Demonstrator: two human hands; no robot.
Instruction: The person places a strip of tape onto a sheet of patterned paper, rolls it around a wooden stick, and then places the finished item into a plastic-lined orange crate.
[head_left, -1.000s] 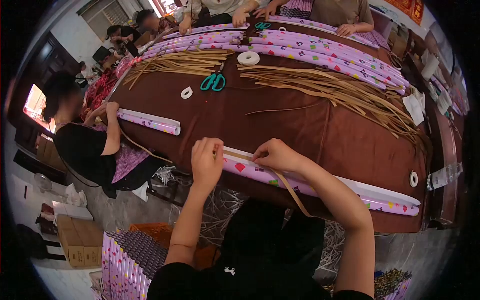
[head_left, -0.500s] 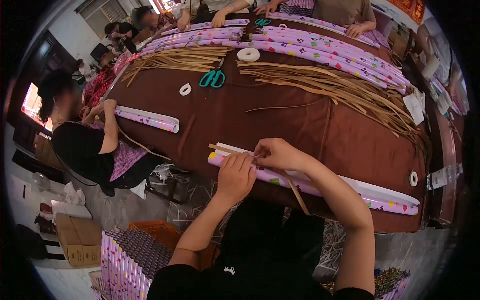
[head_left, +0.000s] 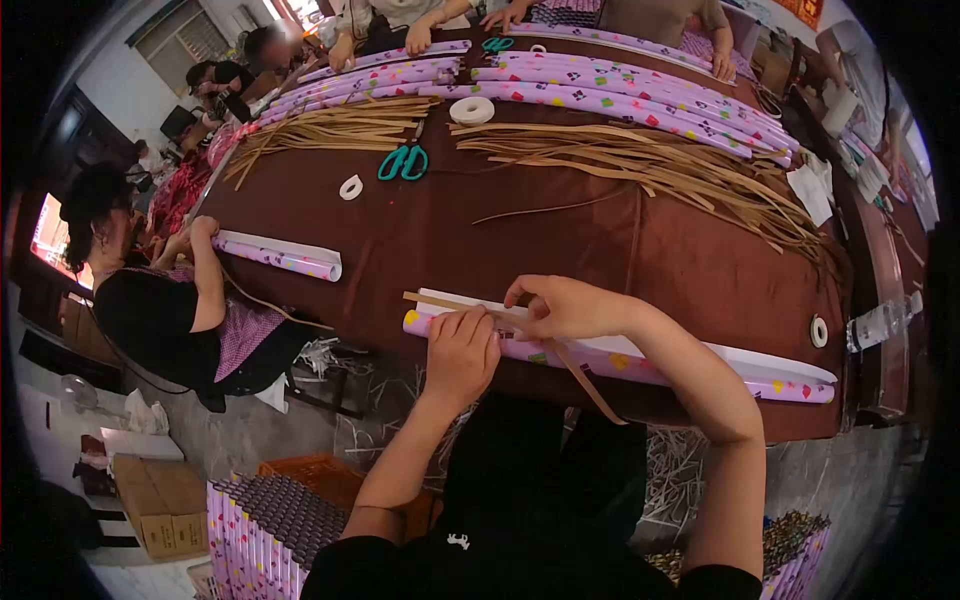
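A partly rolled sheet of purple patterned wrapping paper [head_left: 660,371] lies along the near table edge, its white inner side turned up. My left hand [head_left: 463,350] is closed over the roll near its left end, fingers pressed on the paper. A flat tan strip [head_left: 590,383] lies along the paper's open edge, sticks out at the left end, and bends down over the front edge. Just right of my left hand, my right hand [head_left: 570,307] is closed on this strip with bent thumb and fingers; the exact pinch is partly hidden.
Across the table lie tan strips [head_left: 620,165], teal-handled scissors [head_left: 403,162], white tape rolls [head_left: 472,110] and finished purple rolls [head_left: 630,92]. A co-worker at left holds another purple roll [head_left: 280,257]. Bundled rolls [head_left: 265,540] stand below, beside an orange crate [head_left: 310,468].
My right hand has shifted slightly right along the strip, its fingers lifting a little more off the paper. My left hand stays on the roll. The whole view has shifted slightly.
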